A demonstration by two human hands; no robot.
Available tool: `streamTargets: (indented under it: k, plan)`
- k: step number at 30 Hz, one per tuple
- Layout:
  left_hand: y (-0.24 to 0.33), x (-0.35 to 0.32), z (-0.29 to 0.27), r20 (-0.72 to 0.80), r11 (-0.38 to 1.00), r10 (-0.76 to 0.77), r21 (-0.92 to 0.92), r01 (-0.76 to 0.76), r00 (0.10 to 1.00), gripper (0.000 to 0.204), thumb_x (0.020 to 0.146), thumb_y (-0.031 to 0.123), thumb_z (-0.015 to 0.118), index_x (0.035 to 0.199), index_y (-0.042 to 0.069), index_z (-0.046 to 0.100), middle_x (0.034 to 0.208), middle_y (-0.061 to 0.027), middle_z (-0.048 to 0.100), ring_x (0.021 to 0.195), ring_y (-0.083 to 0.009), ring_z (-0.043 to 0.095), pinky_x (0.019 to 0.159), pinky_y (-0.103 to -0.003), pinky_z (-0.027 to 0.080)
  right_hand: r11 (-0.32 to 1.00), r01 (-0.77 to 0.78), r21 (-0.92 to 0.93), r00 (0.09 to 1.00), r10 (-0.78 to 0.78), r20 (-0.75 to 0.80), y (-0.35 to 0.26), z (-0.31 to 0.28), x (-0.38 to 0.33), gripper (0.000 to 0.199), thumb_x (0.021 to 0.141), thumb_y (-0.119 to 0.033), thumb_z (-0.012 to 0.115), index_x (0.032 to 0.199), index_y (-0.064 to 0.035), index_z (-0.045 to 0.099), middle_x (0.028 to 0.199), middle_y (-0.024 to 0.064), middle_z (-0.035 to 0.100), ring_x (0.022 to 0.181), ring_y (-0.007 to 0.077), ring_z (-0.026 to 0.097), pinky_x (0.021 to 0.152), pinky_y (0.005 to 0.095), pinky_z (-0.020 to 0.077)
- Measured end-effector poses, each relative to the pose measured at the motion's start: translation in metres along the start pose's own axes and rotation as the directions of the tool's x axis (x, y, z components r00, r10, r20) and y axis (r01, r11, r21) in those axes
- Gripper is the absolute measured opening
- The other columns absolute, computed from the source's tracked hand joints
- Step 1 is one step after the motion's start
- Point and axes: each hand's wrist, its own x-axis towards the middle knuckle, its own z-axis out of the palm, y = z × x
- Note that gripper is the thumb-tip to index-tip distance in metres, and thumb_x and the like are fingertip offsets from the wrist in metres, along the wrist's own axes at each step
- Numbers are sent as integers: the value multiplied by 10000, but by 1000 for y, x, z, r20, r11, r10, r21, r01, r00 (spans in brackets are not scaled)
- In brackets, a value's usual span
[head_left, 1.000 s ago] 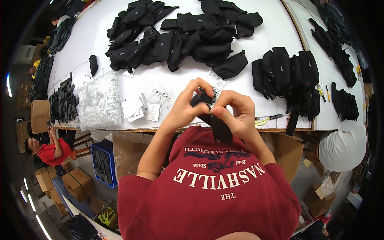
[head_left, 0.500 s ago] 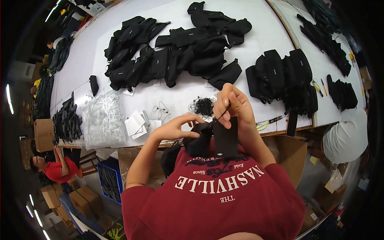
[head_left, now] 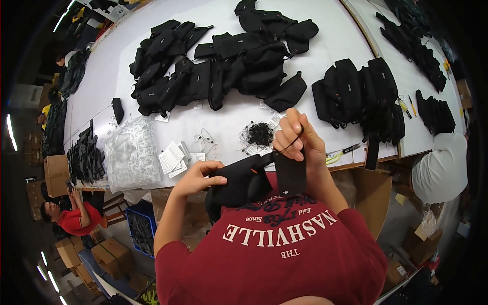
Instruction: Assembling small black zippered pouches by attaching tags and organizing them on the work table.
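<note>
On a white worktable (head_left: 223, 127) strewn with black pouches (head_left: 229, 66) at twelve o'clock, the left hand (head_left: 198, 178) grips a black pouch (head_left: 239, 183) lying nine-to-three, while the right hand (head_left: 297, 137) pinches its cord (head_left: 290, 146).

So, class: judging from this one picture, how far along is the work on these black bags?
Apparently done: a neat row of black bags stands on the white table. In hand: the left hand steadies a black pouch while the right hand pulls a thin loop. Seemingly left: the jumbled heap of bags, the tangle of cords and paper tags.
</note>
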Motion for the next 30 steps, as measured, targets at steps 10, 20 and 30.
streamTargets:
  k: [10, 20, 30]
  plan:
    - [6, -32, 33, -289, 993, 107, 72, -90, 951, 209, 800, 142, 705, 896, -16, 608, 765, 6, 579, 720, -53, 491, 661, -217, 398, 974, -17, -226, 984, -24, -176, 9, -12, -28, 256, 963, -326, 428, 935, -78, 481, 990, 71, 501, 972, 160, 505, 855, 274, 417]
    - [34, -79, 45, 0, 992, -108, 69, 108, 994, 422, 906, 196, 587, 1243, -15, 445, 1101, -59, 555, 1032, -98, 451, 843, -257, 401, 443, -624, -644, 743, 591, -314, 10, -13, -55, 725, 779, -214, 729, 1393, -107, 358, 1307, 130, 480, 1205, 195, 452, 1016, 317, 334]
    - [29, -74, 46, -7, 999, -43, -19, 43, 999, 528, 932, 232, 555, 1350, -29, 362, 1249, -68, 500, 1111, -116, 443, 950, -279, 370, 277, -568, -775, 724, 615, -311, 4, -30, -53, 520, 823, -235, 674, 1278, -68, 486, 1083, 82, 594, 998, 173, 544, 893, 342, 429]
